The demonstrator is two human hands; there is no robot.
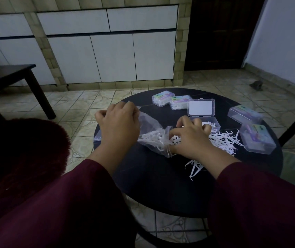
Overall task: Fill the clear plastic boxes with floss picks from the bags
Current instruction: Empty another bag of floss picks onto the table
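Dim light here, patterned floor tiles point(93, 102) across mid-frame. White cabinets point(111, 56) framed in tile fill the upper left, a dark door point(221, 33) upper right. Dark table point(9, 74) at left edge.

A round black worktop point(161, 176) stands low over a floor of pale patterned tiles point(82, 102). Along the far wall runs a bank of white cabinet doors point(114, 58), with shallower drawer fronts point(107, 20) above them, all framed in small greenish tiles point(178, 51). To the left stands a dark wooden side table point(9, 72), one leg angling down to the floor. A dark doorway point(221, 33) opens at the far right, beside a pale bluish wall point(286, 42). A small dark object point(256, 85) lies on the floor near that wall; what it is cannot be told. A fuzzy dark red cushion point(23, 154) sits at near left.
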